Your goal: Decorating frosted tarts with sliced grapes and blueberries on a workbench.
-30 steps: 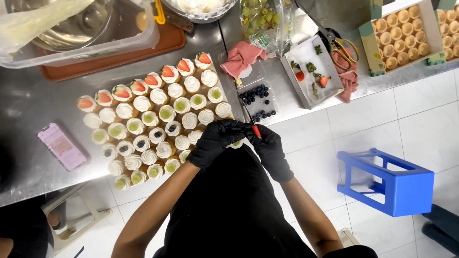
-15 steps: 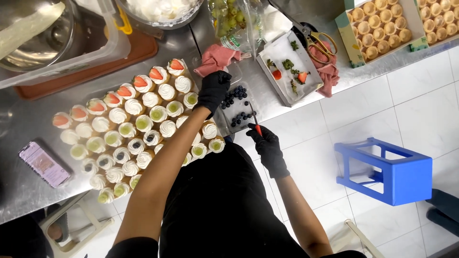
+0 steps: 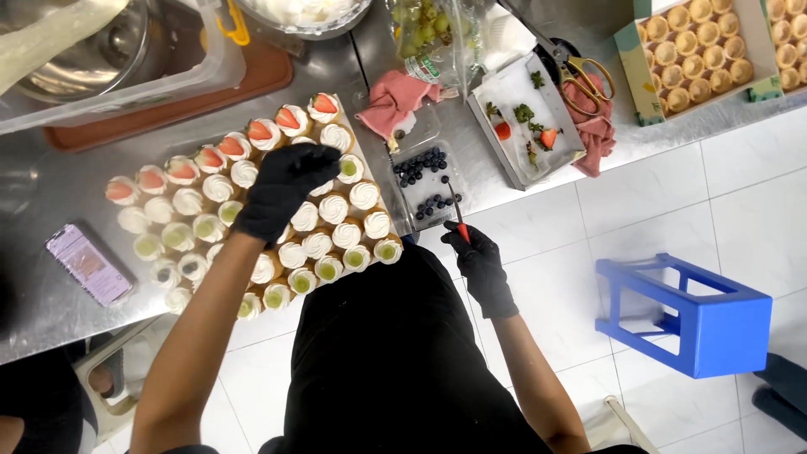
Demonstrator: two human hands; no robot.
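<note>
Tarts [image 3: 336, 208]: small cream-topped tarts in rows on a board [image 3: 360, 145] that lies askew on the steel counter [image 3: 50, 193]; far row carries strawberry pieces, near rows show green fruit.
Left hand [image 3: 282, 189]: black glove, palm down over the middle of the rows, fingers curled onto a tart near the far end; whether it grips one, cannot tell.
Right hand [image 3: 481, 261]: black glove, closed around the red handle of a thin tool [image 3: 455, 208], held just off the counter edge; the tip points into the blueberry tray.
Blueberry tray [image 3: 424, 187]: clear, just right of the board, berries scattered in it.
Beyond: pink cloth [image 3: 392, 99]; white tray [image 3: 525, 118] with strawberry scraps; scissors [image 3: 580, 69]; bag of green grapes [image 3: 433, 34]; box of empty tart shells [image 3: 693, 46].
Left side: phone [image 3: 88, 263] near the counter edge; clear tub with a metal bowl [image 3: 109, 50] on a brown tray.
Edges: board's near corner reaches the counter edge, beside the person's body.
Floor: white tiles; blue stool [image 3: 685, 309] on its side to the right, well apart from the person, bare tiles between.
</note>
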